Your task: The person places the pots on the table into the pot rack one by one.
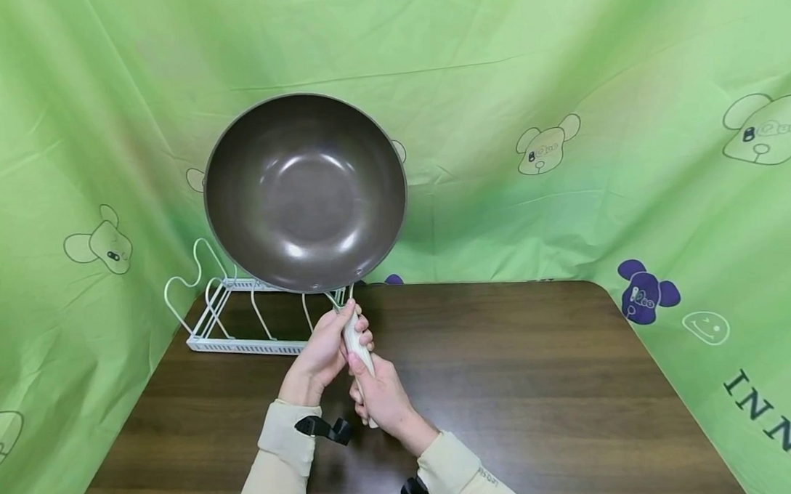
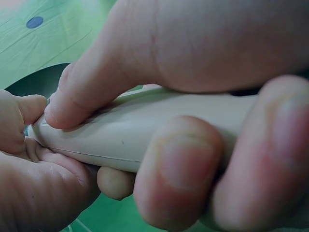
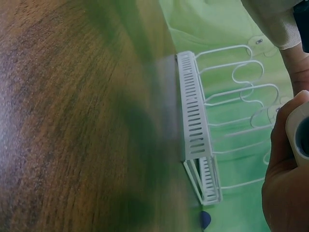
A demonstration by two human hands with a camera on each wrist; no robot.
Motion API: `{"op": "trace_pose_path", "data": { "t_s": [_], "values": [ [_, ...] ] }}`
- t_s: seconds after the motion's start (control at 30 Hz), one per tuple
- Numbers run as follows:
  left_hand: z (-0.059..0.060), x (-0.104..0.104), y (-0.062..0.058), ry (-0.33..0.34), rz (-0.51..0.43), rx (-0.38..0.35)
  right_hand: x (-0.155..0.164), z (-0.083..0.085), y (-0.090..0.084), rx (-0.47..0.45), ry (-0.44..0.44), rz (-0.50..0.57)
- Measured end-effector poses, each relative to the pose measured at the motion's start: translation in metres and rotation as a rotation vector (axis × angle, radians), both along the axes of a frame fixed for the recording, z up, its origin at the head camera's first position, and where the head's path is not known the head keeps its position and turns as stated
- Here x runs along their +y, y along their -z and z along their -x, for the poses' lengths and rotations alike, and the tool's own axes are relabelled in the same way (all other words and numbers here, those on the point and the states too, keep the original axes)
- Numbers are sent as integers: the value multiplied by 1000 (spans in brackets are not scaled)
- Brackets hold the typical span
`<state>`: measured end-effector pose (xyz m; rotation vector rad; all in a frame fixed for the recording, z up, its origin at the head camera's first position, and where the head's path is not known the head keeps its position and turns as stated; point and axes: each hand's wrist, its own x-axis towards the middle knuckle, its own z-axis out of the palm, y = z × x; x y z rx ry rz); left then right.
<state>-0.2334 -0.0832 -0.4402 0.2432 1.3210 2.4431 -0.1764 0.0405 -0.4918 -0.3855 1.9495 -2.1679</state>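
Hands shared one grip: the left hand (image 1: 321,355) wrapped the upper stretch of the cream handle (image 1: 358,346), and the right hand (image 1: 382,396) curled round the lower stretch, the two touching along it. Fingers (image 2: 178,169) and thumb of the left hand were closed tight on the handle (image 2: 125,133) in the left wrist view. In the right wrist view the right hand (image 3: 285,183) enclosed the butt end of the handle (image 3: 300,133). The wok (image 1: 305,192) was held up in the air, tilted so its dark brown bowl faced the head camera, above the far left part of the dark wooden table (image 1: 538,387). Just behind and below the wok stood a white wire rack (image 1: 241,318) at the table's back left corner, its looped dividers upright. Green cloth (image 1: 559,67) printed with cartoon bears hung behind and around the table.
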Motion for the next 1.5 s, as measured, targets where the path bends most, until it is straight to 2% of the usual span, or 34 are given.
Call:
{"op": "trace_pose_path", "data": {
  "t_s": [0.53,1.5],
  "values": [
    [1,-9,-5,2,-2,14,-7,5,-2,3,-17,-1],
    [-3,-19,-6,-70,-16,-8,-14,6,-6,-9,-63,-10]
  ]
}}
